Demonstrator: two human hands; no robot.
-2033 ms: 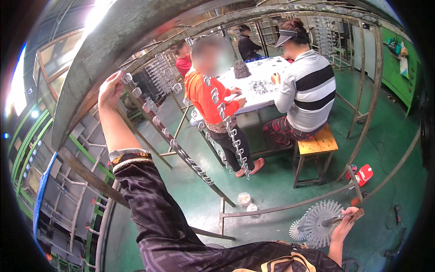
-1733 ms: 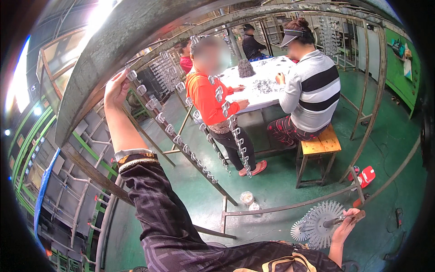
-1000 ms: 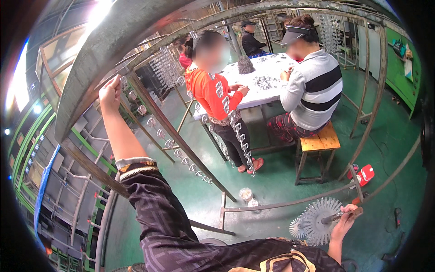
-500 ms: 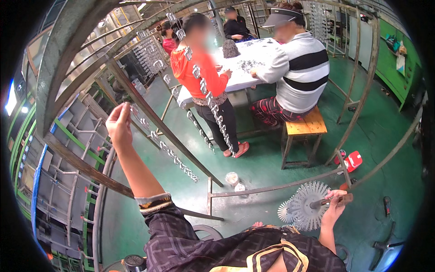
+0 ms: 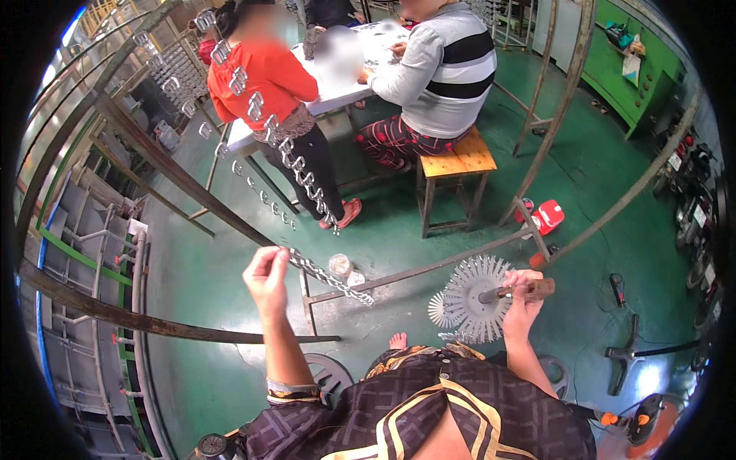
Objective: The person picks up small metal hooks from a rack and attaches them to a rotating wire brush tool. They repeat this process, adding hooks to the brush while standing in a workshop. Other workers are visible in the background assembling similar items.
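Observation:
My left hand [image 5: 267,285] is closed in a pinch at the upper end of a strand of small linked silver metal pieces [image 5: 330,277], which slants away down to the right. My right hand [image 5: 523,305] is wrapped round a brown block-like handle [image 5: 539,289]. Joined to that handle is a round grey disc with many thin prongs fanning from its rim [image 5: 469,299]; a smaller pronged disc [image 5: 441,310] shows at its left. Two more silver strands hang beyond my left hand, the nearer one [image 5: 287,153] in front of a person in orange.
A metal frame [image 5: 184,180] curves around me. Past it, one person stands and another sits on a wooden stool [image 5: 460,161] at a white-topped table [image 5: 337,96]. A red container [image 5: 547,218], clear tubs [image 5: 340,265] and a black-legged stand [image 5: 632,354] are on the green floor.
My left hand has come down and inward, bringing the silver strand closer to the pronged disc. My right hand still grips the handle. The whole view has shifted.

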